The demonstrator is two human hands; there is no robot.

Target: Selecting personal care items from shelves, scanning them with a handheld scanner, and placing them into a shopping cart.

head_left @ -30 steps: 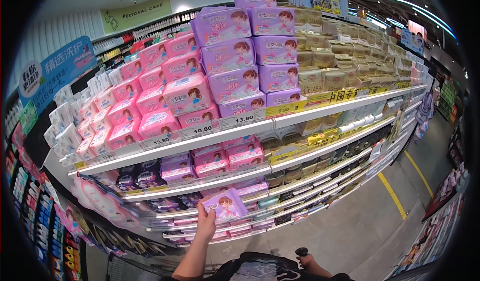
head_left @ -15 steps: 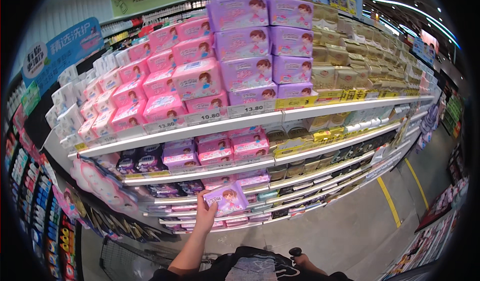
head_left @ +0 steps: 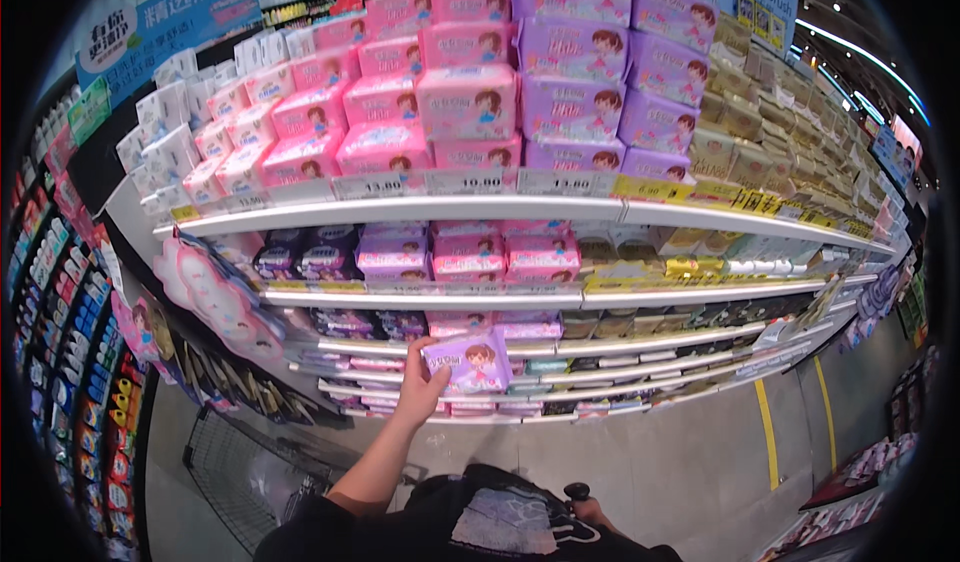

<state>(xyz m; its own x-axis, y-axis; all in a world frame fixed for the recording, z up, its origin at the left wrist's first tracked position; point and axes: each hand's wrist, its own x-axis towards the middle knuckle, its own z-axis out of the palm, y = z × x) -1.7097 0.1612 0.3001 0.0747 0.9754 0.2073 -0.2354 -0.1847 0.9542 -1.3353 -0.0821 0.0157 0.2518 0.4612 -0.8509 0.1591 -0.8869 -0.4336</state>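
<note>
My left hand [head_left: 424, 384] grips the left end of a purple pack of sanitary pads [head_left: 474, 364], thumb across its front. The printed front, with a cartoon girl, faces me, and the pack is held up before the lower shelves. My right hand [head_left: 592, 511] is close to my body at the lower middle, closed round a black stick-like handle with a rounded top [head_left: 577, 492]. What the handle belongs to is hidden. Similar purple packs [head_left: 573, 108] are stacked on the top shelf, beside pink packs [head_left: 467, 104].
White shelf edges [head_left: 420, 211] run across in front of me. Gold packs [head_left: 765, 157] fill the top shelf's right part. A wire shopping cart [head_left: 225, 477] stands at lower left. Pink hanging packs [head_left: 205, 287] line the shelf end. Yellow floor lines [head_left: 766, 432] mark the aisle at right.
The view has shifted, so the shelves sit further right and the lower ones higher. The left hand with its purple pack appears slightly higher and further right. Both hands keep their holds.
</note>
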